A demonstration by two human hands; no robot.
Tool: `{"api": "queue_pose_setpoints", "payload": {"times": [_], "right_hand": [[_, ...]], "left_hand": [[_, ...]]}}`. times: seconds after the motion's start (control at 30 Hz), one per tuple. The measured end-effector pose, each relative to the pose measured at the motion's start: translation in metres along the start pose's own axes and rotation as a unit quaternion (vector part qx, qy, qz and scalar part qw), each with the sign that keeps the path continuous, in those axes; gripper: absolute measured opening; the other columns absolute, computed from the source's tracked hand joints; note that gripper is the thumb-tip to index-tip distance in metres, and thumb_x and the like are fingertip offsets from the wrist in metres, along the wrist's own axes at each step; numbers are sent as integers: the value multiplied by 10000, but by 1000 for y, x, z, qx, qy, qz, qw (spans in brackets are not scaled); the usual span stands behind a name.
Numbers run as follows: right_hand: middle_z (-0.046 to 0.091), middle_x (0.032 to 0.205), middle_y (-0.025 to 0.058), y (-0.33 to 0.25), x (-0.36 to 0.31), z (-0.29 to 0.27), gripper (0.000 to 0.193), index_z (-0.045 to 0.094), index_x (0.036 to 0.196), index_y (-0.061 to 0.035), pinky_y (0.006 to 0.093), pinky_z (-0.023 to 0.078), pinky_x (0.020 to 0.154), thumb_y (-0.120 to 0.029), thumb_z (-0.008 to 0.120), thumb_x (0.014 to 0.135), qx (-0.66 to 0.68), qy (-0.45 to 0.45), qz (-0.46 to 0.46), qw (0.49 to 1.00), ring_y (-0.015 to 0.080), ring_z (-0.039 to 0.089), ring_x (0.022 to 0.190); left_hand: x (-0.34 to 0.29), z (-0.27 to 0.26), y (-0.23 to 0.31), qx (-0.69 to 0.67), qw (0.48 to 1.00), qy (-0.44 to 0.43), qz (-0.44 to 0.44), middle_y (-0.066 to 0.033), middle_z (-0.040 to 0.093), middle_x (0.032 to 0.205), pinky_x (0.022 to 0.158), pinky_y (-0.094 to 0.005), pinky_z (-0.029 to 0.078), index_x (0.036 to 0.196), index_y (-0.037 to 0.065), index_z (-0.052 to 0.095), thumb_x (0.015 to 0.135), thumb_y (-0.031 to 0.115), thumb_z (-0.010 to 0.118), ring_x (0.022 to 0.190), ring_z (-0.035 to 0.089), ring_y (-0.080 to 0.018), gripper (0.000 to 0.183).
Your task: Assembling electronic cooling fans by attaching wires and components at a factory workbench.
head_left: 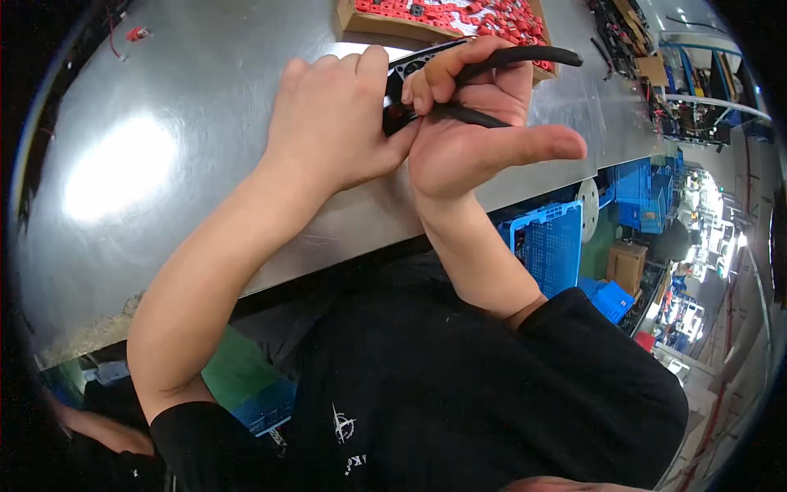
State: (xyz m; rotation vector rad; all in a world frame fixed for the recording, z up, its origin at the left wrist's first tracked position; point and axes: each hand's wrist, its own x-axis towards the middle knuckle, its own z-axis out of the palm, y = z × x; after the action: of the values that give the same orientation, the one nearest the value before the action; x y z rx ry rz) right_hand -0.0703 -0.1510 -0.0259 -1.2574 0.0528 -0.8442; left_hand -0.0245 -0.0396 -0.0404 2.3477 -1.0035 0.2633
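Note:
Above the metal workbench, my left hand [332,115] grips a flat black part with a round grille [414,64], closed round its left side. My right hand [475,107] is beside it, palm turned up, with the fingers curled on a black-handled pair of pliers [533,55]. The two handles stand spread apart, and the thumb is stretched out away from them. The jaws of the pliers point toward the black part; my fingers largely hide them. My hands meet at the left thumb and the right wrist.
A cardboard box [393,27] of red connectors stands just beyond my hands. One small red connector with a wire [138,34] lies far left on the metal workbench [205,74]. Blue crates [553,242] stand beyond the bench edge at right. Another person's arm [102,428] shows at lower left.

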Motion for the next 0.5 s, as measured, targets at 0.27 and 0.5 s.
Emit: {"api": "queue_pose_setpoints", "payload": {"times": [0.27,0.5], "right_hand": [[590,912,116,-49,19,4,1156,587,1227,-63,362,470,669,-1089,315,768,123,-40,136,982,211,545,745],[579,1243,199,-81,35,1,1312,290,1666,21,472,527,1021,-948,569,827,319,-183,202,908,330,588,1217]], "left_hand": [[1,2,-29,-96,987,-14,128,-140,733,889,810,-495,551,1020,68,619,787,452,839,906,736,-359,501],[-1,1,-36,-93,981,-10,171,-154,743,914,860,-484,564,1069,66,622,835,474,835,961,735,-372,516]]}}
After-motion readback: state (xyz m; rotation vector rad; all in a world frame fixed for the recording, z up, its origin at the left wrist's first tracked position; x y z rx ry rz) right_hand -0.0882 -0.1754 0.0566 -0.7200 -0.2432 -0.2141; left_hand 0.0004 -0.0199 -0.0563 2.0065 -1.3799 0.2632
